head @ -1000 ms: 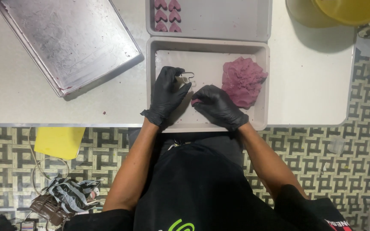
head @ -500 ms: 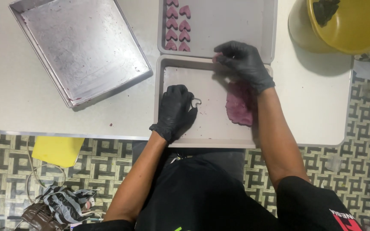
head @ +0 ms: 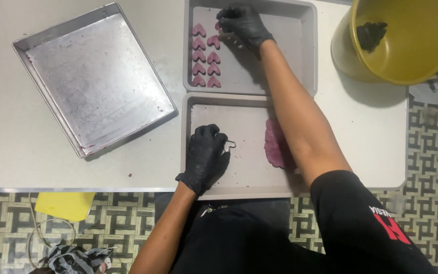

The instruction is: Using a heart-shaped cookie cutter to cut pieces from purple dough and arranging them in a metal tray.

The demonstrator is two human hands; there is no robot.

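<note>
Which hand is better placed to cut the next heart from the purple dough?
Left, probably. The left hand holds the small cutter in the near tray, beside the purple dough. The right hand is at the far tray's hearts.

The left hand (head: 206, 157) wears a black glove and rests in the near grey tray (head: 244, 177). Its fingers hold a small metal heart cutter (head: 228, 145) just above the tray floor. A flat lump of purple dough (head: 276, 144) lies in the same tray, partly under the other arm. The right hand (head: 242, 23), also in a black glove, reaches into the far grey tray (head: 290, 61). Its fingertips touch a pink dough heart beside two neat rows of pink hearts (head: 205, 56).
</note>
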